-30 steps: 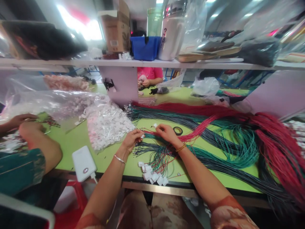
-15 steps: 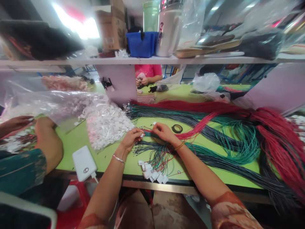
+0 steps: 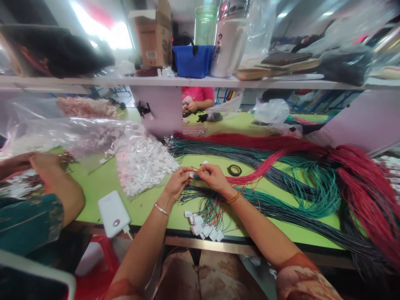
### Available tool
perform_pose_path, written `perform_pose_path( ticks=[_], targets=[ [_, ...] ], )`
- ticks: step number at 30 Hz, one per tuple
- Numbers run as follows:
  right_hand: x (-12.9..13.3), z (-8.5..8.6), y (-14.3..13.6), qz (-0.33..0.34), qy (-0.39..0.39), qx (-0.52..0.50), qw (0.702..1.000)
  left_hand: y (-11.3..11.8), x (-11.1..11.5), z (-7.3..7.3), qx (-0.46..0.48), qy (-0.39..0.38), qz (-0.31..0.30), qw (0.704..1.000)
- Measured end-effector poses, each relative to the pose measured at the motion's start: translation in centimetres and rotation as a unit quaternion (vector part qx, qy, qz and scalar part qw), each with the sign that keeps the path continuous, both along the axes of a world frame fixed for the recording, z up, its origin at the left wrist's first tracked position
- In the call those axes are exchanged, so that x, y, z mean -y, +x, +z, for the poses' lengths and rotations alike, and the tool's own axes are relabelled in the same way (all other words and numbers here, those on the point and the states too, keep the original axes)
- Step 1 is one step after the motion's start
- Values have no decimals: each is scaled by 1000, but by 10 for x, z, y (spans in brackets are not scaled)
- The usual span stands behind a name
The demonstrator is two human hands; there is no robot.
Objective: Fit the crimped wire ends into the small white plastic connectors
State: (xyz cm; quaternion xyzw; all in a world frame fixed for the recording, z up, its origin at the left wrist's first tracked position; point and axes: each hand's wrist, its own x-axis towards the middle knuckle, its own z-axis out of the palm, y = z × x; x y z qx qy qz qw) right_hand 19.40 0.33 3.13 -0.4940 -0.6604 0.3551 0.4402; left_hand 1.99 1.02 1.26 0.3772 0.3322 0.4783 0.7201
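Between the fingertips of my left hand (image 3: 178, 181) is a small white connector (image 3: 191, 175). My right hand (image 3: 213, 176), closed in a pinch right beside it, grips a thin red wire (image 3: 195, 169) whose end meets the connector; whether it sits inside is too small to tell. Below my hands lies a cluster of white connectors (image 3: 204, 228) with red, green and black wires attached. Under and right of my right hand run loose bundles of green and black wires (image 3: 265, 204) and a red wire bundle (image 3: 250, 175). Behind it rests a roll of black tape (image 3: 234, 170).
A clear bag of white connectors (image 3: 140, 164) lies left of my hands, with a white power bank (image 3: 114, 213) near the edge. A co-worker's arm (image 3: 59, 179) reaches in at far left. A shelf (image 3: 156, 81) crosses above the bench, holding a blue bin (image 3: 193, 61).
My hands have come together: the right hand has moved toward the left one, bringing the red wire to the connector. The view has shifted slightly.
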Motion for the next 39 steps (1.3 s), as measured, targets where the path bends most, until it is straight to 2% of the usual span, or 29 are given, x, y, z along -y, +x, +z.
perform_pose_path(
  ticks=[6, 17, 22, 30, 36, 39],
  targets=[
    [-2, -12, -5, -22, -2, -5, 1000, 2, 1, -1, 21, 5, -1, 1000],
    [1, -13, -5, -33, -6, -26, 999, 2, 2, 3, 15, 11, 9, 1000],
    [0, -15, -2, -45, 8, 1, 999, 4, 2, 3, 8, 12, 12, 1000],
    [4, -20, -8, -23, 24, 16, 999, 11, 0, -6, -38, 19, 34, 999],
    [1, -18, -5, 15, 40, 32, 999, 11, -1, -5, -40, 27, 43, 998],
    [2, -23, -6, 5, 35, 44, 998, 12, 0, -7, -54, 32, 39, 997]
  ],
)
